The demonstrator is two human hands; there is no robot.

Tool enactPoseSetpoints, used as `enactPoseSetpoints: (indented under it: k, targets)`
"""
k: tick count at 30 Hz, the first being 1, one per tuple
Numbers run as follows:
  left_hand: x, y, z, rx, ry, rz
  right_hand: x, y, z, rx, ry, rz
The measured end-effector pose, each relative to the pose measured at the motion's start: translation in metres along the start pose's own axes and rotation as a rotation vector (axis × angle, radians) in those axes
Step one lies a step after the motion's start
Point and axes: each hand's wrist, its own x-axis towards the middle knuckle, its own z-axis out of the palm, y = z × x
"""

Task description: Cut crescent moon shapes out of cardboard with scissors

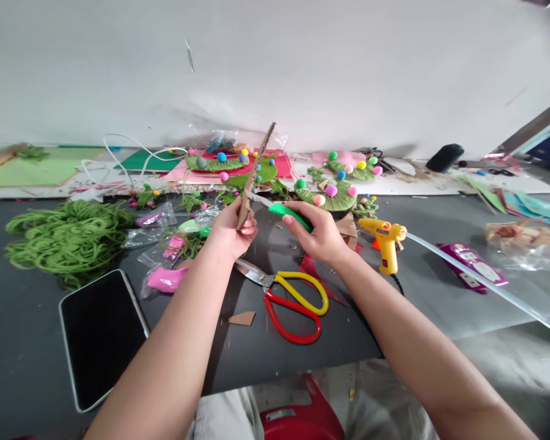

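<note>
My left hand (234, 231) grips a piece of brown cardboard (256, 168), held up nearly edge-on to me above the table. In my right hand (318, 233) is a utility knife with a green handle (288, 212); its blade points left and meets the cardboard near my left fingers. Whether the blade has gone into the cardboard I cannot tell. Below my hands lie large scissors (297, 296) with one red and one yellow handle, blades partly behind my left wrist. A small cardboard scrap (242, 318) lies close to them.
Green yarn (68, 238) and a black-screened tablet (103, 339) lie at left. A yellow glue gun (385, 238) with a long glue stick (481, 281) and a purple packet (471, 267) are at right. Green wrapped pieces with pompoms (332, 190) line the back by the white wall.
</note>
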Motion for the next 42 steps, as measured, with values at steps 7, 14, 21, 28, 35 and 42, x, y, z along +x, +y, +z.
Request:
enactPoseSetpoints:
  k: [7, 14, 21, 28, 35, 42]
  targets:
    - [0.0, -0.001, -0.005, 0.026, -0.029, -0.047, 0.002, 0.008, 0.001, -0.161, 0.019, -0.073]
    - [0.006, -0.004, -0.012, -0.006, -0.058, -0.152, 0.009, 0.027, -0.011, -0.396, 0.057, -0.046]
    - [0.01, -0.005, -0.014, 0.019, -0.06, -0.16, 0.01, 0.028, -0.012, -0.463, 0.046, -0.033]
    - [0.012, -0.004, -0.016, 0.034, -0.074, -0.212, 0.013, 0.04, -0.022, -0.396, 0.077, -0.013]
    - [0.012, -0.004, -0.017, -0.001, -0.087, -0.208, 0.012, 0.035, -0.022, -0.193, 0.067, -0.006]
    - [0.014, -0.005, -0.019, 0.022, -0.104, -0.184, 0.01, 0.027, -0.014, -0.12, -0.022, -0.018]
